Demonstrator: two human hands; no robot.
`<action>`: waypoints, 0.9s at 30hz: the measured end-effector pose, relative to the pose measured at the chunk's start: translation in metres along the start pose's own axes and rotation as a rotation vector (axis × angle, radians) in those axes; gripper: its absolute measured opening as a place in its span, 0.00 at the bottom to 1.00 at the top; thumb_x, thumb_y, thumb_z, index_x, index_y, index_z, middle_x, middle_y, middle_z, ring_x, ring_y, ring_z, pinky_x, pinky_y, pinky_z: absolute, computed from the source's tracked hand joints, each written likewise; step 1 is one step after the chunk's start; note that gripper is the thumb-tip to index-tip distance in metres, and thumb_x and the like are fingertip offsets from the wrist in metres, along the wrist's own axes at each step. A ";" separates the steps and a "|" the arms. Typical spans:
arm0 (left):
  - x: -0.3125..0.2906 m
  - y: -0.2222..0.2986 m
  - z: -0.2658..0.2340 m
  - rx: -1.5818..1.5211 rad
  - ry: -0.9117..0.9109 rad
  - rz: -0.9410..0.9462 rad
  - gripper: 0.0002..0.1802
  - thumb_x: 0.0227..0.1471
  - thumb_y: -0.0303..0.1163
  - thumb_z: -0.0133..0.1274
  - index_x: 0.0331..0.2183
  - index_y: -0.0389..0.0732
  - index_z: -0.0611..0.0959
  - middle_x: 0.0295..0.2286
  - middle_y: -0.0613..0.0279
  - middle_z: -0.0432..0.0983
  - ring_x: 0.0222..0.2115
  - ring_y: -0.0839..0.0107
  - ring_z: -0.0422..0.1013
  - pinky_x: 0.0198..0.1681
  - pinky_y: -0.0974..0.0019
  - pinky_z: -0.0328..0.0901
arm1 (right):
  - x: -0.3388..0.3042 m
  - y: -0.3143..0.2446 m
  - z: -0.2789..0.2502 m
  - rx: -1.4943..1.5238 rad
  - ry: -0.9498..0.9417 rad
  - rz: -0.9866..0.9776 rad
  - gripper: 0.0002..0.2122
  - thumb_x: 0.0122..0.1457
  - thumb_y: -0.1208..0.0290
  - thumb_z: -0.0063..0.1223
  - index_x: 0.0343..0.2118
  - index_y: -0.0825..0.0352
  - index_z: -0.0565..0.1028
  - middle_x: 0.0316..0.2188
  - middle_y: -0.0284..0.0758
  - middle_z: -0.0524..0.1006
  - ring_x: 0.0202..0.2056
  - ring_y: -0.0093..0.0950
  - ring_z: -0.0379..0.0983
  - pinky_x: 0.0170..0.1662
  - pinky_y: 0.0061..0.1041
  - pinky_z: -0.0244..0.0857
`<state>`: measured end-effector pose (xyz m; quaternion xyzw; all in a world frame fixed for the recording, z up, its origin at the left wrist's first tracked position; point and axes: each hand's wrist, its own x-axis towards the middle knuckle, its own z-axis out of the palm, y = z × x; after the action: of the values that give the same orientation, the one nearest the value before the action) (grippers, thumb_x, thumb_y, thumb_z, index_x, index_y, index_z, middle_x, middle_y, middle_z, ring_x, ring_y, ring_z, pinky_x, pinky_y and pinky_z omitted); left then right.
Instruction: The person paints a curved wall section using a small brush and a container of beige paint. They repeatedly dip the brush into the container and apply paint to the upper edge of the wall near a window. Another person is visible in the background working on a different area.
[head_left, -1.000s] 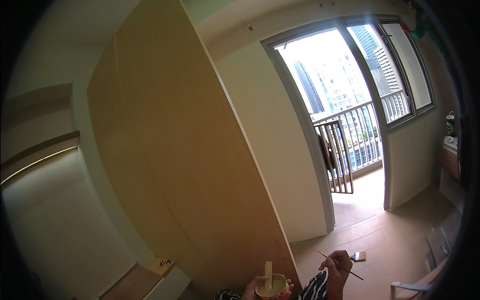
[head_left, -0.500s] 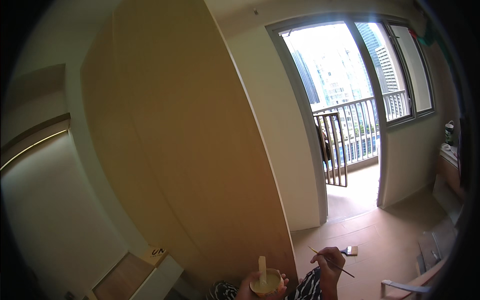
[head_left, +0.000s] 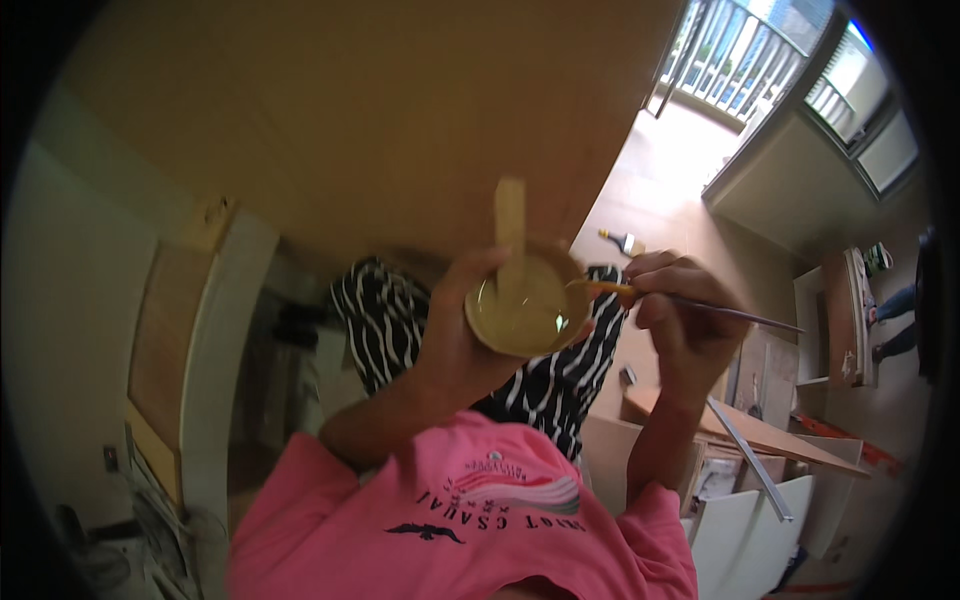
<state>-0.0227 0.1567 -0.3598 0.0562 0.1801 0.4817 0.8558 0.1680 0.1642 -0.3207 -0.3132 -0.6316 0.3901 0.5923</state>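
Note:
My left hand (head_left: 452, 318) is wrapped around a round cup (head_left: 530, 346) of pale yellowish liquid, held in front of my body. A flat wooden stick (head_left: 510, 205) stands in the cup and sticks up past its far rim. Between the fingers of my right hand (head_left: 690, 300) is a thin paintbrush (head_left: 768, 320) with a dark handle. Its yellow-brown tip end points left and reaches the cup's right rim; whether it touches the liquid I cannot tell. A wide flat brush (head_left: 628, 242) lies on the floor beyond my right hand.
A tall wooden panel (head_left: 350, 130) stands right in front of me. On the left is a pale-edged cabinet (head_left: 205, 370). Boards (head_left: 750, 435) and a metal strip (head_left: 750, 460) lie at the right. The balcony railing (head_left: 735, 50) shows through the far doorway.
My view has tipped down toward my body. The cup is now nearer the middle of the picture, and the paintbrush in my right hand has come to the cup's rim.

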 end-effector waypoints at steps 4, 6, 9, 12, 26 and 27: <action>-0.009 0.016 0.009 0.081 0.036 0.022 0.30 0.57 0.47 0.41 0.50 0.33 0.72 0.47 0.50 0.71 0.49 0.55 0.70 0.54 0.53 0.66 | 0.006 0.004 0.012 -0.137 -0.114 -0.158 0.08 0.46 0.85 0.63 0.31 0.75 0.78 0.23 0.41 0.77 0.26 0.29 0.74 0.28 0.22 0.67; -0.022 0.004 0.019 0.081 0.054 0.062 0.30 0.57 0.47 0.41 0.50 0.32 0.72 0.46 0.50 0.71 0.49 0.56 0.70 0.54 0.55 0.65 | -0.004 -0.007 0.008 -0.151 -0.168 -0.172 0.08 0.46 0.85 0.63 0.31 0.75 0.78 0.23 0.42 0.77 0.26 0.28 0.74 0.26 0.22 0.66; -0.028 -0.005 0.010 0.095 0.025 0.097 0.29 0.57 0.47 0.41 0.50 0.31 0.72 0.45 0.51 0.73 0.48 0.59 0.71 0.53 0.58 0.65 | -0.018 -0.010 0.014 -0.210 -0.182 -0.181 0.07 0.48 0.83 0.63 0.30 0.76 0.77 0.22 0.41 0.75 0.24 0.29 0.72 0.26 0.23 0.65; -0.032 -0.004 0.013 0.078 0.039 0.106 0.28 0.58 0.46 0.42 0.50 0.32 0.72 0.44 0.53 0.74 0.46 0.63 0.72 0.52 0.61 0.65 | -0.021 -0.014 0.021 -0.263 -0.186 -0.145 0.07 0.49 0.81 0.63 0.29 0.78 0.77 0.20 0.40 0.74 0.23 0.30 0.70 0.32 0.29 0.66; -0.037 -0.003 0.014 0.022 -0.007 0.092 0.20 0.55 0.43 0.53 0.42 0.38 0.75 0.37 0.63 0.75 0.37 0.74 0.75 0.41 0.64 0.70 | -0.014 -0.017 0.022 -0.426 -0.278 -0.276 0.10 0.40 0.88 0.62 0.29 0.75 0.78 0.19 0.39 0.76 0.20 0.27 0.71 0.25 0.22 0.63; -0.037 -0.003 0.014 0.027 -0.012 0.093 0.20 0.55 0.43 0.53 0.42 0.38 0.75 0.37 0.63 0.75 0.37 0.74 0.75 0.41 0.64 0.70 | -0.014 -0.017 0.022 -0.426 -0.280 -0.273 0.10 0.40 0.88 0.62 0.29 0.75 0.78 0.19 0.38 0.76 0.19 0.27 0.71 0.25 0.23 0.63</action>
<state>-0.0329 0.1249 -0.3384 0.0789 0.1787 0.5179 0.8328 0.1490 0.1404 -0.3128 -0.2857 -0.8112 0.2046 0.4674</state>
